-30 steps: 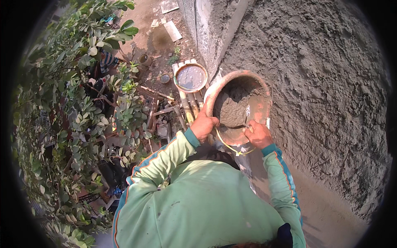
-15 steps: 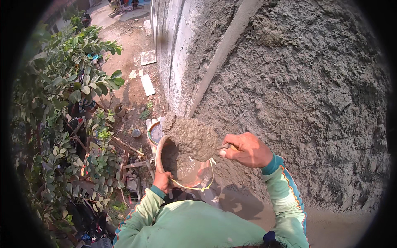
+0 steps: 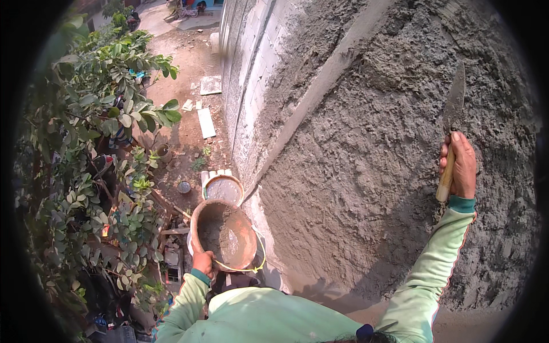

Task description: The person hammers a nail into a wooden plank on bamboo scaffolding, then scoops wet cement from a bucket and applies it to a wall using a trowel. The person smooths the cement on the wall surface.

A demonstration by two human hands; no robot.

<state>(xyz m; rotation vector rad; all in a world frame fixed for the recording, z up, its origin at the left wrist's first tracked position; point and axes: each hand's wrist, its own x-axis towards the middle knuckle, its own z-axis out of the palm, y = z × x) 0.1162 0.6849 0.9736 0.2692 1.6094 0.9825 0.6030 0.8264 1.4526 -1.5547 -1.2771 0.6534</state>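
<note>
My right hand (image 3: 460, 163) is closed round the wooden handle of a trowel (image 3: 456, 103), raised at the upper right. Its blade is seen nearly edge-on, close to or against the rough grey mortar on the wall (image 3: 377, 154); I cannot tell if it touches. With my left hand (image 3: 203, 263) I grip the rim of a mortar-smeared bucket (image 3: 251, 243), tilted so its inside shows. Wet mortar (image 3: 220, 226) lies in it, and a yellow cord handle (image 3: 264, 258) hangs over its near right side.
Behind the bucket stands another round container (image 3: 224, 188) with greyish liquid. A straight mortar strip (image 3: 309, 106) runs slantwise up the wall. Leafy branches (image 3: 86, 143) crowd the left. Pale boards (image 3: 206, 123) lie on the dirt ground below.
My right hand has swung up and right with the trowel. The mortar heaped on the blade is gone from it. The bucket and my left hand sit slightly lower and further left in view.
</note>
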